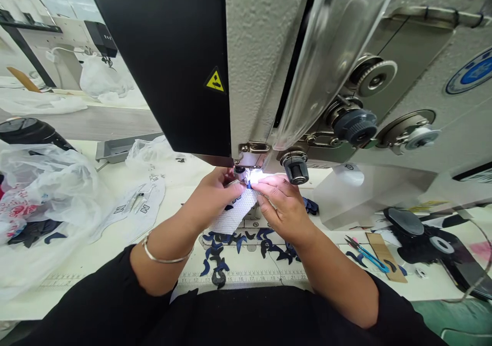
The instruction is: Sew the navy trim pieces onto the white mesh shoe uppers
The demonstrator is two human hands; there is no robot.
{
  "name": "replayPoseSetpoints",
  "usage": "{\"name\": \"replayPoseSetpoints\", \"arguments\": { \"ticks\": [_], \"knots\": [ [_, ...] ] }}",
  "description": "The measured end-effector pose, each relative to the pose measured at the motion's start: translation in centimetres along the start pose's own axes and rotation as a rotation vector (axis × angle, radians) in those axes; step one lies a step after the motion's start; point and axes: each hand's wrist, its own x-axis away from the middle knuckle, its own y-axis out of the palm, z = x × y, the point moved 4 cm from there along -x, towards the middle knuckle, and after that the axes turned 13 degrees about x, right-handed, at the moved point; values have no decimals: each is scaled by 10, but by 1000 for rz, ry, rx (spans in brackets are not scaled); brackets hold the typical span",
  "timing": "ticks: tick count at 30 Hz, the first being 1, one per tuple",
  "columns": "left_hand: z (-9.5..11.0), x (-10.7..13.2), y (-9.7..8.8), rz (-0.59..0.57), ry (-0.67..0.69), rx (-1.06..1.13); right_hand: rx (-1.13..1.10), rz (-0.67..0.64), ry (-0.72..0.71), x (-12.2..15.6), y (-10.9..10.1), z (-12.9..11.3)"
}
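Under the needle of a sewing machine (265, 43) lies a white textured fabric piece (232, 215) with dark lettering. My left hand (217, 189) grips the fabric's left edge close to the presser foot (241, 173), thumb on top and fingers partly hidden behind. On the other side, my right hand (282, 202) rests with fingers bent and pressed down by the needle, touching the fabric and a small blue piece (249, 186). A bright lamp washes out the fingertips there. Several dark blue curved cut-outs (240, 241) lie scattered in front of the machine bed.
Plastic bags (77, 182) with dark pieces fill the left side. White printed cut pieces (134, 207) and a grey tray (119, 148) lie nearby. Blue-handled thread snips (369, 255) and cardboard (386, 259) sit at right, beside a black device (426, 243). A ruler strip (253, 278) runs along the front.
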Motion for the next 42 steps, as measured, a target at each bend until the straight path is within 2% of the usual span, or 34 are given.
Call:
{"name": "replayPoseSetpoints", "arguments": {
  "ticks": [1, 3, 5, 7, 11, 14, 16, 20, 23, 28, 34, 42],
  "knots": [
    [3, 7, -3, 99, 115, -149, 0, 0, 0, 0, 0, 0],
    [14, 25, -1, 243, 452, -409, -7, -1, 3, 0, 1, 0],
    [21, 44, 9, 238, 776, -572, -21, 1, 15, 0, 1, 1],
    [20, 55, 20, 157, 919, -696, -54, 5, 38, 0, 0, 3],
    [15, 56, 31, 127, 890, -887, -87, 39, 115, 2, -2, 12],
    [14, 55, 34, 143, 865, -922, -15, 90, 142, 2, -4, 20],
    [14, 55, 36, 149, 848, -937, 9, 60, 125, 1, -2, 22],
    [14, 56, 39, 159, 833, -956, -21, -70, 86, -3, 3, 23],
    [15, 56, 41, 167, 821, -965, -67, -93, 98, -4, 3, 25],
    [15, 56, 42, 161, 792, -955, -127, -95, 89, -4, 3, 27],
    [13, 58, 41, 159, 783, -941, -40, -66, 26, -4, -1, 28],
    [13, 60, 40, 158, 781, -927, 36, -40, 15, 0, -2, 29]
  ]
}}
